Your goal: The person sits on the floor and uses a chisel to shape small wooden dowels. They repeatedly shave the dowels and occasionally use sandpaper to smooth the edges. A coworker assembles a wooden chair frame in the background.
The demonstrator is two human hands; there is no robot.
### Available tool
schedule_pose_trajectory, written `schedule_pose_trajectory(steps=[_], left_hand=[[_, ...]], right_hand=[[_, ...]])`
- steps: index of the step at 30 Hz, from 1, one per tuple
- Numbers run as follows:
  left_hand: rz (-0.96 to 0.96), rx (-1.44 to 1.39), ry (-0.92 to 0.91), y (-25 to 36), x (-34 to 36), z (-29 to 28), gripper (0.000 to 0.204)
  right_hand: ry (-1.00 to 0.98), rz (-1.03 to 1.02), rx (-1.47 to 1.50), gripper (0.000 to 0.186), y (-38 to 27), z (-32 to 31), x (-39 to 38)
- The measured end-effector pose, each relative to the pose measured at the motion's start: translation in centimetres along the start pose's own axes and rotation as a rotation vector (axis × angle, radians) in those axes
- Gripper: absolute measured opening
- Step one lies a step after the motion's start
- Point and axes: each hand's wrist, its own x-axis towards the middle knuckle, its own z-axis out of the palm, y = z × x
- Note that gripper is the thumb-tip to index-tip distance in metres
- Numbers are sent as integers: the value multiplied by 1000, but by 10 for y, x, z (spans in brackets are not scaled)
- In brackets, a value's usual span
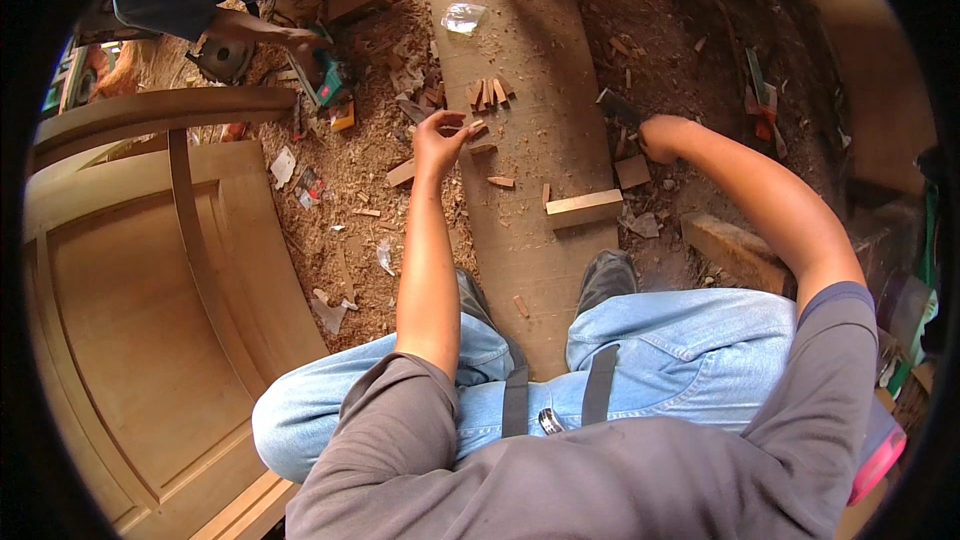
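Observation:
Above the board, my left hand [436, 145] pinches a small wood wedge [477, 128] between thumb and fingers. My right hand [664, 138] is closed round a dark flat-bladed tool [622, 108], whose end points toward the board; its exact kind is unclear. Just beyond my left hand, several small wood wedges [489, 93] lie in a cluster. Nearer to me on the board are a loose wedge [501, 182] and a pale wood block [584, 209].
A long plank [540, 280] runs away from me between my feet. Wood shavings [370, 170] cover the ground. A panelled wooden door [140, 320] stands at left. Beyond it, another person's hand [300, 40] is on a green power tool [332, 80]. A wood offcut [735, 250] lies right.

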Motion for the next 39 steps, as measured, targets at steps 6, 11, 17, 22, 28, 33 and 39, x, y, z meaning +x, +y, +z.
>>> schedule_pose_trajectory(steps=[6, 11, 17, 22, 28, 33, 39], left_hand=[[55, 163, 90, -13, -10, 17, 27], [136, 257, 121, -19, -12, 21, 28], [121, 152, 76, -12, -13, 19, 25], [108, 110, -21, -3, -5, 15, 25], [-35, 123, -124, 3, -1, 10, 26], [-75, 194, -95, 1, -3, 8, 27], [-5, 138, -59, -8, -6, 13, 30]], right_hand=[[-16, 14, 11, 28, 0, 1, 1], [9, -9, 7, 26, 2, 2, 0], [-54, 25, 3, 32, -2, -2, 1], [-52, 13, 2, 30, -4, -5, -3], [-51, 15, 40, 31, -3, -4, -3], [-21, 23, 41, 31, -2, 0, 1], [-4, 36, 47, 30, -1, 2, 2]])
